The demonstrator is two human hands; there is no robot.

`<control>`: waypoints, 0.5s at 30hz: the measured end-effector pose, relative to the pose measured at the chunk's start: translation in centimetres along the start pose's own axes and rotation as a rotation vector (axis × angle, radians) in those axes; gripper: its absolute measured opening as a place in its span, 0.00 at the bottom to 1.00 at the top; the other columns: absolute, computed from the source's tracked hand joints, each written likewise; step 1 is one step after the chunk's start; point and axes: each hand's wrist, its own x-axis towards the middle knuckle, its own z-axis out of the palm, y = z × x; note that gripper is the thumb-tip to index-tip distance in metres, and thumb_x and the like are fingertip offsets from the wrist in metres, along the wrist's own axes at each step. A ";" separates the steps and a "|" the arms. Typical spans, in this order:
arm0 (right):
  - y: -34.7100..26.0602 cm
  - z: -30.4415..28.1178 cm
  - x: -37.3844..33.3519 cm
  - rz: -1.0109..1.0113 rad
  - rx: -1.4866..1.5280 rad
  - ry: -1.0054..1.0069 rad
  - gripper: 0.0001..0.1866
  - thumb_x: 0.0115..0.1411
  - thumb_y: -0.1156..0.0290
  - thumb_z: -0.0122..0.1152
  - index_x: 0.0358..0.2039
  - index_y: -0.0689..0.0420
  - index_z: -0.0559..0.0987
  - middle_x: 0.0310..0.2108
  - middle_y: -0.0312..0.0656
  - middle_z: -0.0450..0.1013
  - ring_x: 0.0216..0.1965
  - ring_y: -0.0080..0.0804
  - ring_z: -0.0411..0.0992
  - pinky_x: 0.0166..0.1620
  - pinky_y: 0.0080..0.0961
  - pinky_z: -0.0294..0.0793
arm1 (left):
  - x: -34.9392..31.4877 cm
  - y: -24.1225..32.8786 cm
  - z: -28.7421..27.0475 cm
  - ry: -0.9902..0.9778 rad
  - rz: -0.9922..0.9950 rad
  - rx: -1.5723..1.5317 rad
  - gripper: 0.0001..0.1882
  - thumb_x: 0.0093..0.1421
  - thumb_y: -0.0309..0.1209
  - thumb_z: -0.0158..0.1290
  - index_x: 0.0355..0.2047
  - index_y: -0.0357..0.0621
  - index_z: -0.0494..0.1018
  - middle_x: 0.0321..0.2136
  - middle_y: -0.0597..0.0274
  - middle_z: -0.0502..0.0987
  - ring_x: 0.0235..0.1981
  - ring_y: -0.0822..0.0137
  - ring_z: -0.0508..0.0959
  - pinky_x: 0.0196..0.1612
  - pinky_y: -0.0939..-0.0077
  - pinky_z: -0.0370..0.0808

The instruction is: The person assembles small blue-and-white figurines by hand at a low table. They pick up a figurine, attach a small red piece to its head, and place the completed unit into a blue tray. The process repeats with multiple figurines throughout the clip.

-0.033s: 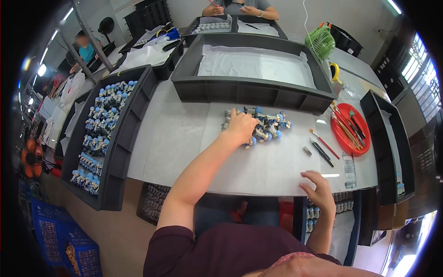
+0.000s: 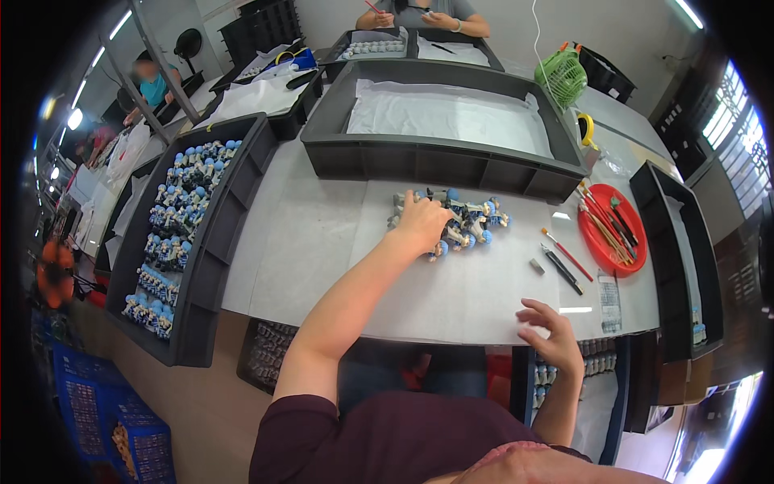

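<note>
A loose pile of small figurines (image 2: pixel 486 215) with light blue heads and dark-and-white bodies lies on the white table, just in front of the large grey tray. My left hand (image 2: pixel 423 222) reaches over the left side of this pile, its fingers curled down around a figurine. The palm and fingers hide most of what they grip. Over the table's near edge, to the right, hovers my right hand (image 2: pixel 551 337). Its fingers are bent but apart, and nothing is in them.
A paper-lined grey tray (image 2: pixel 443 153) stands beyond the pile. Another tray (image 2: pixel 235 242) at left holds rows of figurines. To the right lie a red dish (image 2: pixel 595 196) of brushes, a paintbrush (image 2: pixel 569 255), a black pen-like tool (image 2: pixel 563 270) and a small grey block (image 2: pixel 536 265). A co-worker sits opposite.
My right hand has shifted slightly left and toward me. My left hand stays at the pile of figurines.
</note>
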 end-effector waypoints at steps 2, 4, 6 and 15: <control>-1.5 1.3 0.1 0.022 0.293 -0.070 0.21 0.52 0.75 0.61 0.47 0.61 0.71 0.35 0.45 0.76 0.36 0.27 0.74 0.42 0.26 0.72 | -0.9 -0.1 -0.2 0.289 0.048 -0.128 0.14 0.53 0.26 0.52 0.42 0.51 0.73 0.32 0.62 0.75 0.40 0.61 0.73 0.53 0.46 0.57; -0.7 2.7 0.7 -0.065 0.260 -0.065 0.20 0.52 0.76 0.61 0.47 0.61 0.71 0.33 0.44 0.76 0.36 0.27 0.74 0.42 0.24 0.72 | -1.9 0.8 -1.4 0.543 0.087 -0.291 0.15 0.52 0.26 0.54 0.42 0.49 0.74 0.32 0.61 0.75 0.37 0.63 0.74 0.51 0.55 0.63; -0.4 4.4 1.4 -0.055 0.197 -0.026 0.19 0.53 0.76 0.61 0.47 0.61 0.71 0.32 0.44 0.76 0.36 0.27 0.74 0.41 0.23 0.72 | -3.9 2.1 -4.5 0.394 0.042 -0.688 0.16 0.54 0.27 0.54 0.45 0.47 0.73 0.32 0.62 0.76 0.35 0.67 0.75 0.46 0.65 0.67; -2.1 13.3 3.6 0.015 0.847 0.066 0.18 0.58 0.76 0.54 0.49 0.67 0.66 0.40 0.47 0.71 0.37 0.31 0.73 0.40 0.25 0.73 | -11.1 4.4 -0.5 0.038 -0.186 -1.915 0.16 0.58 0.25 0.51 0.48 0.39 0.70 0.35 0.63 0.75 0.36 0.74 0.74 0.41 0.79 0.72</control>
